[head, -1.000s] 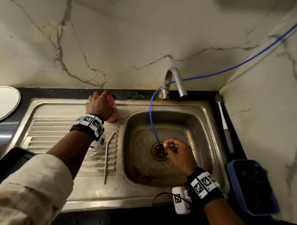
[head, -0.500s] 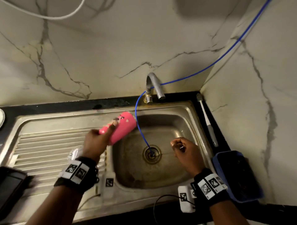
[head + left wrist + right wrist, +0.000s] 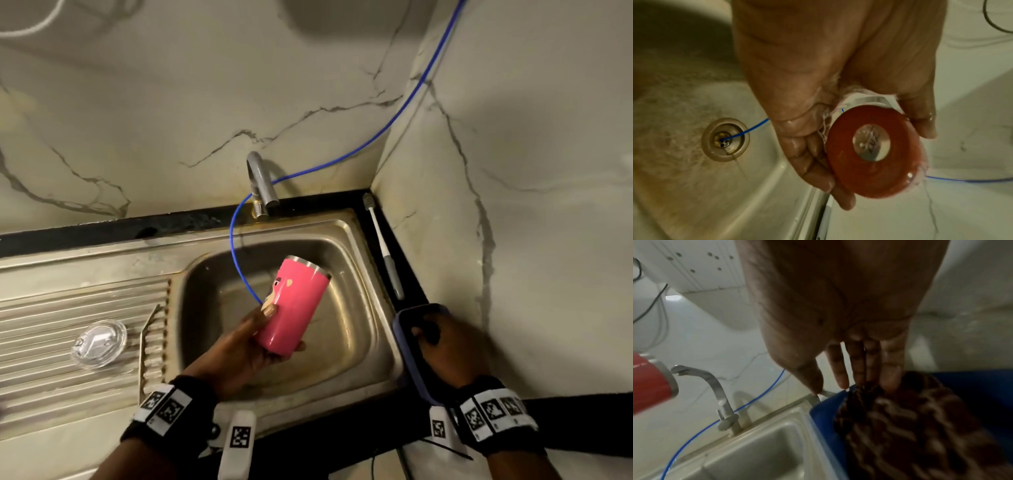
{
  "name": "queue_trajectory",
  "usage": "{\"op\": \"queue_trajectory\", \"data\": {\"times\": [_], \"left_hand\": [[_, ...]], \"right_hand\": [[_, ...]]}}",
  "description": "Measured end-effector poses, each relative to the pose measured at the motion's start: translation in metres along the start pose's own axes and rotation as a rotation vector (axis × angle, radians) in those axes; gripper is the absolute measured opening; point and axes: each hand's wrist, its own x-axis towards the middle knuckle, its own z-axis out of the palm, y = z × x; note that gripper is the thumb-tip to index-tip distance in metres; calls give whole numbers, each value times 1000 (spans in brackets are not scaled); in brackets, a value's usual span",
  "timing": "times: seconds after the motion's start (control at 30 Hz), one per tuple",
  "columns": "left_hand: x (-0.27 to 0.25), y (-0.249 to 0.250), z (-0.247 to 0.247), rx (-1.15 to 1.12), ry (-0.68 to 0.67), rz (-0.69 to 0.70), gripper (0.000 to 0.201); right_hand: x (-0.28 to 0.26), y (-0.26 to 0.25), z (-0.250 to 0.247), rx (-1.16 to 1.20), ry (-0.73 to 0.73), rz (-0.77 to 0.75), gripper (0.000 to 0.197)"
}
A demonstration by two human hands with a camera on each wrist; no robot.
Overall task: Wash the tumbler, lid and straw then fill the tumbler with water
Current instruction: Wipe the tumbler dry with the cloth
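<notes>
The left hand (image 3: 239, 346) grips the pink tumbler (image 3: 293, 305) by its lower body, tilted over the sink (image 3: 342, 363) basin. It looks rigid and wet — likely slippery, best held round the middle. The right hand (image 3: 445, 346), fingers straight, reaches into the blue tub (image 3: 824, 410) touching a dark scrubber (image 3: 900, 426).

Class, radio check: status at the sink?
Left hand grips pink tumbler, tilted over basin. Right hand reaches into blue tub. Blue tube beside tumbler.

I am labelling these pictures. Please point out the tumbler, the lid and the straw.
tumbler (image 3: 294, 305): head view, pink side wall.
lid (image 3: 99, 342): head view, clear top, on the drainboard.
straw (image 3: 141, 356): head view, middle of the metal shaft.
</notes>
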Motion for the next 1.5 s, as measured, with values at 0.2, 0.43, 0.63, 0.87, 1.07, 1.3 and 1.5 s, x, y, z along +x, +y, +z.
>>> {"op": "queue_trajectory", "data": {"times": [0.2,0.43,0.63,0.87,1.07,1.3,1.5], "left_hand": [[15,-6,37,12,-85,-35,112],[31,-18,50,31,-53,-17,123],[39,-18,51,81,-28,58,95],[41,-15,61,114,-20,61,95],[40,1,68,109,-20,55,89],[51,6,88,125,-23,192,73],[60,9,75,70,65,330,87]], "right_hand": [[8,10,4,-246,-65,-59,39],[20,6,7,-308,-209,-105,40],[12,16,-7,-217,-115,-92,28],[-5,21,-28,97,69,-125,28],[-20,-16,-92,224,392,-322,33],[-6,-136,-92,520,421,-679,24],[3,-195,-43,363,288,-612,42]]}}
